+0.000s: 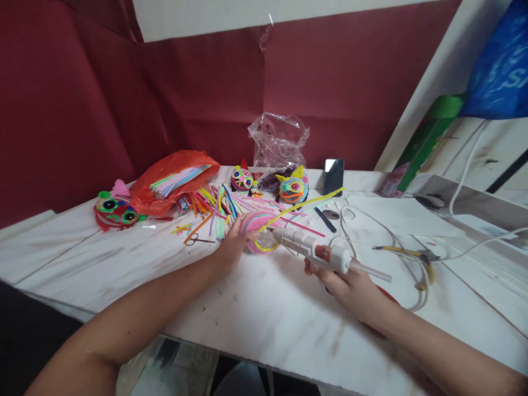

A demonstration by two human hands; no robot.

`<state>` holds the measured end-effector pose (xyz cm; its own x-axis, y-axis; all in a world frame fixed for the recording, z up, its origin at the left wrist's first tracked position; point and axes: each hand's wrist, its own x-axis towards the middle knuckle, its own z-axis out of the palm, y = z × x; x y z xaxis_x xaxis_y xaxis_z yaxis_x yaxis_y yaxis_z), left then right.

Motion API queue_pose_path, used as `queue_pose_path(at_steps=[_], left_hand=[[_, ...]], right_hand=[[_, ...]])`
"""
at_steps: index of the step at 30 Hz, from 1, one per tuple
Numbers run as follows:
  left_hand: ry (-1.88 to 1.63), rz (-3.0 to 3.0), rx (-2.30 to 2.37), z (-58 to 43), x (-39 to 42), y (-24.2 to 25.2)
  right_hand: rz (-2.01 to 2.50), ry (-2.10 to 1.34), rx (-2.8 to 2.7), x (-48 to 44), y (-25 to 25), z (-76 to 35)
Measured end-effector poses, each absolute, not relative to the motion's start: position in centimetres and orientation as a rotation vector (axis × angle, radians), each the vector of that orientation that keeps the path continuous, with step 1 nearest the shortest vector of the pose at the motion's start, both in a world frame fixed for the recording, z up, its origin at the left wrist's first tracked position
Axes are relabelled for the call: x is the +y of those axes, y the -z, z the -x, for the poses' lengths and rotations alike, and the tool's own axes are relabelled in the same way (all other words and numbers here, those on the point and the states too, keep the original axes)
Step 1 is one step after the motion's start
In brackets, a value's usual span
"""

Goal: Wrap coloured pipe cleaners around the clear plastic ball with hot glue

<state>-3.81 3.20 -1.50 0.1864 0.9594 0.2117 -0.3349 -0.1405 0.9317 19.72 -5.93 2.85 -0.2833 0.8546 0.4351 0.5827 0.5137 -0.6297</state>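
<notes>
My left hand (236,240) is closed round the side of a pink ball (253,224) wound with pipe cleaners, just above the table. A yellow pipe cleaner (307,202) curves over the ball's front and its free end sticks out to the upper right. In my right hand (344,286) is a white hot glue gun (303,240), with a clear glue stick (371,270) jutting from its back. The gun's nozzle meets the ball near the yellow pipe cleaner; whether it touches cannot be made out.
Several loose pipe cleaners (206,206) and an orange-red bag (165,165) lie behind. Decorated animal heads (293,190) stand at the back and left. Small scissors (198,240), a phone (333,176), yellow-handled pliers (398,250) and a white cable (388,228) are on the table (231,308).
</notes>
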Motion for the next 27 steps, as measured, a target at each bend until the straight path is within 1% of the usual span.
queue_pose_path(at_steps=[6, 12, 18, 27], left_hand=[[-1.329, -1.147, 0.77, 3.86, 3.2, 1.3], [-1.291, -1.176, 0.751, 3.64, 3.1, 1.23], [-1.326, -1.157, 0.759, 3.94, 3.44, 1.48], [-1.337, -1.131, 0.713, 4.35, 3.82, 1.64]], right_hand=[[1.227, -0.444, -1.976, -5.8, -2.56, -20.03], [1.168, -0.458, -2.003, -5.89, -2.63, -19.74], [1.267, -0.48, -1.946, -6.13, -2.91, -19.94], [1.271, -0.492, -1.91, -6.19, -2.74, -20.16]])
